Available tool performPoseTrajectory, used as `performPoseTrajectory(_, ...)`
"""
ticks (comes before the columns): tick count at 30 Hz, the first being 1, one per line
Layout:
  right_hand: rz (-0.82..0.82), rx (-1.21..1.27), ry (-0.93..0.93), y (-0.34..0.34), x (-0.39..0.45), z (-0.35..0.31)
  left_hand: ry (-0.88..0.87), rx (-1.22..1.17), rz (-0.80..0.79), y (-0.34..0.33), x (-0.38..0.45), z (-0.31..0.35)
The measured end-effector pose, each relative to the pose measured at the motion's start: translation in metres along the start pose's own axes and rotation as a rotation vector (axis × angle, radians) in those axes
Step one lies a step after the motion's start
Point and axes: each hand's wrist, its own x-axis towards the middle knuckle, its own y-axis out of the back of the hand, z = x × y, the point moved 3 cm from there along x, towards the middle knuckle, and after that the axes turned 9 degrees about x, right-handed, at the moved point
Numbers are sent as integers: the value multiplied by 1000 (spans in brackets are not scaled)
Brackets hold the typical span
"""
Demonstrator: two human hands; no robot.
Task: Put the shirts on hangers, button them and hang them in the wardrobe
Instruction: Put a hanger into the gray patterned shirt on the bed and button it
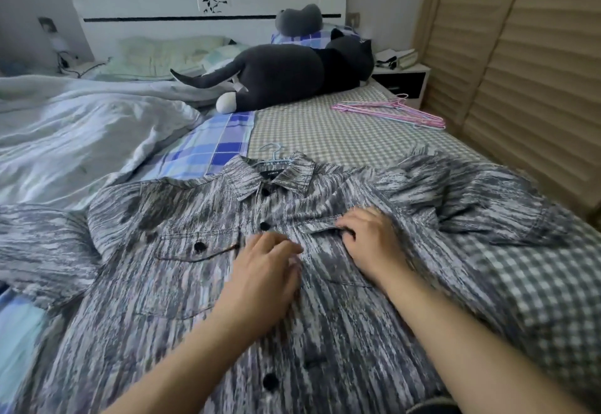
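Lying flat on the bed (341, 133), front up, across the centre and lower frame: one grey streaked shirt (162, 283), collar toward the upper middle, hem toward the bottom edge. A pale blue hanger hook (272, 150) pokes out above the collar, so the hanger appears already inside. The button placket runs as the shirt's long axis, top to bottom; upper buttons (265, 226) look fastened, while a lower button (270, 381) near the bottom edge looks still open, though blur leaves this unsure. Left hand (260, 280) rests at the placket, fingers relaxed and extended, gripping nothing, though motion blur softens the fingertips. Right hand (370, 241) sits just right of the placket, fingers curled and pinching the chest pocket flap (322, 227). Judged next buttoning point lies below both hands, toward the frame bottom, the left hand nearer. Spare hangers (390, 111) lie upper right; plush cat (286, 75) beyond.
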Motion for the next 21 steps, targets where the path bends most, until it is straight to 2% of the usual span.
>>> performPoseTrajectory(3,91,124,49,-4,1,14,-48,-10,-27,-29,55,15)
performPoseTrajectory(6,117,135,34,-1,2,16,-136,36,-87,-57,100,19)
performPoseTrajectory(11,104,120,3,-5,2,15,-138,-141,-16,-82,112,5)
performPoseTrajectory(14,231,95,-29,3,-3,5,-89,-165,-6,-89,109,-2)
performPoseTrajectory(16,344,-3,42,9,-10,-5,-65,-185,-29,-88,112,-3)
performPoseTrajectory(18,322,-78,110,6,-14,-11,-45,-216,-48,-86,113,-3)
performPoseTrajectory(21,204,-82,81,-1,-13,-9,-7,-223,-82,-86,113,-2)
